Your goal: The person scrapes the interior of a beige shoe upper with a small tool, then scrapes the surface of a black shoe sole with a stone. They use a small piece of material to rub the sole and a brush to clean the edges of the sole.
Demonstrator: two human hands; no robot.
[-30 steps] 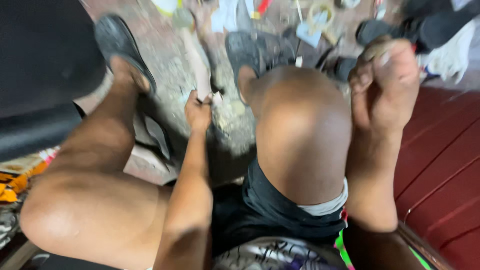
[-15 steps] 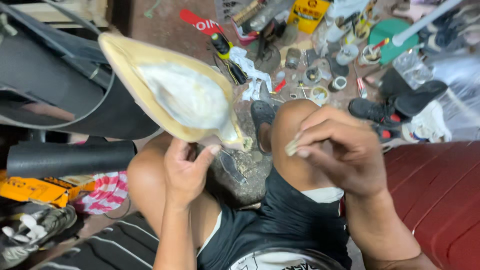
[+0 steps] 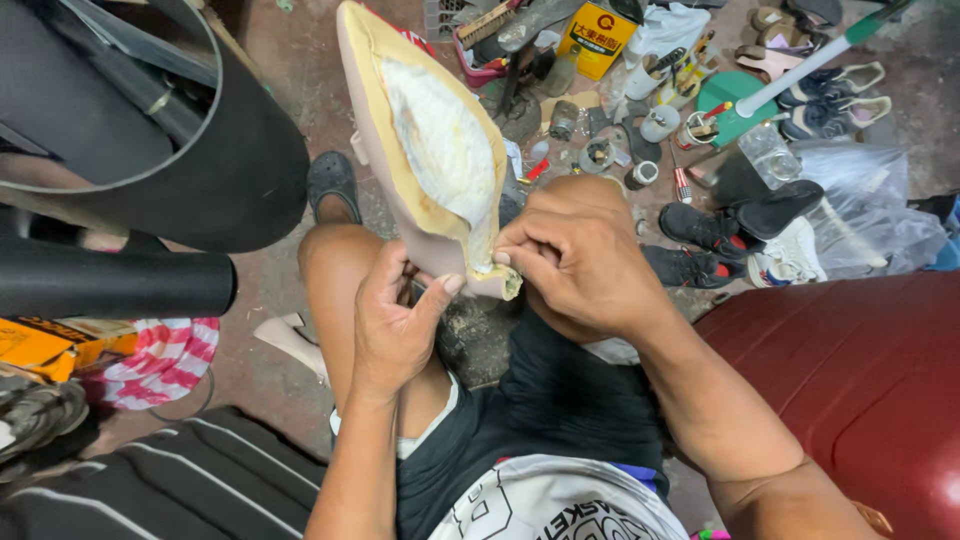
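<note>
A pale pink shoe (image 3: 395, 190) with its sole side up is held upright over my knees. Its underside shows a tan edge and a white, rough glue-covered patch (image 3: 440, 150). My left hand (image 3: 395, 325) grips the shoe's lower end from the left, thumb against its side. My right hand (image 3: 575, 262) pinches the white layer at the shoe's lower tip, fingertips pressed together on it. I sit with bare knees and dark shorts.
A large black round object (image 3: 150, 130) and a black roll (image 3: 110, 285) lie left. Tins, glue containers, tools and several shoes (image 3: 715, 230) litter the floor ahead. A dark red seat (image 3: 850, 380) is at right. A loose pale heel (image 3: 285, 335) lies by my left leg.
A second ago my hands were apart near my knees with no shoe raised. Since then the shoe came up in my left hand and my right hand closed on its lower tip.
</note>
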